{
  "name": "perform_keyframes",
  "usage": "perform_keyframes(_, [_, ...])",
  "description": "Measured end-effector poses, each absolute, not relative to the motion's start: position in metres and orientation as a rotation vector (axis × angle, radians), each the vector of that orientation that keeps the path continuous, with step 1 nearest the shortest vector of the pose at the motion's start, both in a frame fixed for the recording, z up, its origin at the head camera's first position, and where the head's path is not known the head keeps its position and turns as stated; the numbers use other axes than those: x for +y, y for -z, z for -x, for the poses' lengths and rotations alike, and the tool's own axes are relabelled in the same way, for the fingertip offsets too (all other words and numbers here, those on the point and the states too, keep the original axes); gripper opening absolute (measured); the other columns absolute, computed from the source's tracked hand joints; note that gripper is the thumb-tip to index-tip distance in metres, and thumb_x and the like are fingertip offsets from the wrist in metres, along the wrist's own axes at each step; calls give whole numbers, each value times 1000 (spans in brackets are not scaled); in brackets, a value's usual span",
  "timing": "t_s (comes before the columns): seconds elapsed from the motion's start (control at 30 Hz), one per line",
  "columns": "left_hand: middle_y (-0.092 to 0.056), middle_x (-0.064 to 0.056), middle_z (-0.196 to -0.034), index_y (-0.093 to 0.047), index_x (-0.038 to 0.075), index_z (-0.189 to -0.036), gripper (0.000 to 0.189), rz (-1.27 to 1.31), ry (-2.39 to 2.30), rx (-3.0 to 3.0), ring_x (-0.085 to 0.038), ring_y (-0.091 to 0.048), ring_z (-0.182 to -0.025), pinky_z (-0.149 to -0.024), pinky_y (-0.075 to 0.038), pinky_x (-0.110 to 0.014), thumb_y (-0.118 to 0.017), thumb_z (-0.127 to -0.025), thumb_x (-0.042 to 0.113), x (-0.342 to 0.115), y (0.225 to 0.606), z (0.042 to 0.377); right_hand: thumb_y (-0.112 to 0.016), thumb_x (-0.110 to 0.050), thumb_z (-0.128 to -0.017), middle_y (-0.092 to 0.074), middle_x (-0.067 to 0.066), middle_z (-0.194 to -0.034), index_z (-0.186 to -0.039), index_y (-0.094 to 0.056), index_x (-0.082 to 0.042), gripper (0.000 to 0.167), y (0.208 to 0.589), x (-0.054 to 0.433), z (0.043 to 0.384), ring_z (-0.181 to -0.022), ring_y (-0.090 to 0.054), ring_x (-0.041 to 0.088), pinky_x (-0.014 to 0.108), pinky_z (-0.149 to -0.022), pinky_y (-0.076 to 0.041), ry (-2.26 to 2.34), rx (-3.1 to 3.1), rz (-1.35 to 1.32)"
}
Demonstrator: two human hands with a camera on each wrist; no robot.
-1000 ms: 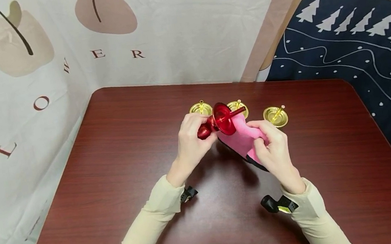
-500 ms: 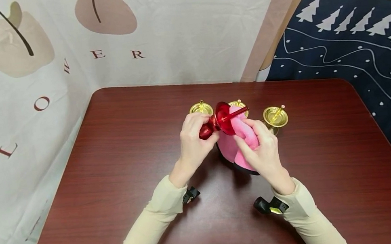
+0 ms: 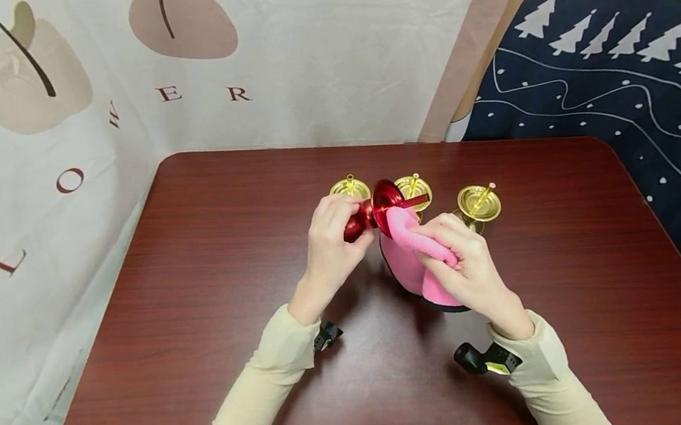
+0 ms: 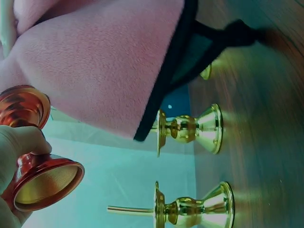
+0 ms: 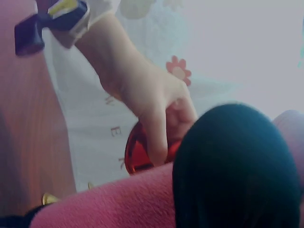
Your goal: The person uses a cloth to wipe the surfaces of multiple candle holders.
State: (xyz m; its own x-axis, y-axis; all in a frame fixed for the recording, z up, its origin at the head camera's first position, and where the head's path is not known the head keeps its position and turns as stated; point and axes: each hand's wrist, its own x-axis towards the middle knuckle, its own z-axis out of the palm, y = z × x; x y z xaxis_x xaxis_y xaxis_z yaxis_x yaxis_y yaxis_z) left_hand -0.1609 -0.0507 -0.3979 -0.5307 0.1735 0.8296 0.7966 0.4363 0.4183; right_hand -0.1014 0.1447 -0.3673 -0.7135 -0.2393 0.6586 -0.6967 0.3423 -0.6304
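Observation:
My left hand (image 3: 332, 238) grips a shiny red metal candlestick (image 3: 386, 200) by its base end, holding it on its side above the table. Its dish and thin stem point right. My right hand (image 3: 468, 257) pinches a folded part of a pink plush cloth (image 3: 407, 268) with black edging, which touches the near side of the dish. The rest of the cloth hangs below. In the left wrist view, the hollow underside of the red candlestick (image 4: 50, 183) faces the camera beside the pink cloth (image 4: 95, 71). In the right wrist view, the cloth hides part of the candlestick.
Brass candlesticks stand upright behind the hands: one at left (image 3: 349, 189), one in the middle (image 3: 419, 188), one at right (image 3: 480, 204). A dark-red wood table (image 3: 243, 253) lies under everything. A dark rounded shape (image 5: 232, 166) blocks much of the right wrist view.
My right hand moved left toward the dish, then back right and slightly nearer. The cloth shifted from along the stem to the dish's near side. The left hand stays almost still.

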Motion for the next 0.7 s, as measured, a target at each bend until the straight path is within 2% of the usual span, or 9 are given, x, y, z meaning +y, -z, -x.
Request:
perform_keyframes(0.33, [-65, -18, -91, -59, -5, -85, 19, 896, 887, -1857, -34, -58, -91, -89, -45, -44, -70, -68, -5, -48, 399, 162, -65, 9, -76, -62, 12, -85, -91, -69, 1, 17, 363, 124, 94, -80, -53, 18, 22, -68, -39, -1302, -2099, -646])
perform_keyframes(0.53, [-66, -17, -93, -62, -5, -89, 26, 867, 1191, -1870, -34, -58, -95, -88, -47, -39, -73, -66, -4, -51, 403, 161, -63, -1, -78, -62, 10, -84, -92, -70, -2, 17, 358, 128, 97, -79, -52, 23, 28, -69, -38, -1126, -2093, -762])
perform_keyframes(0.7, [-66, -15, -93, -64, -4, -88, 26, 831, 1439, -1935, -27, -59, -94, -84, -49, -32, -74, -64, -2, -53, 404, 159, -64, 5, -75, -61, 12, -87, -91, -72, -2, 20, 358, 141, 103, -81, -52, 26, 28, -71, -38, -1062, -2126, -750])
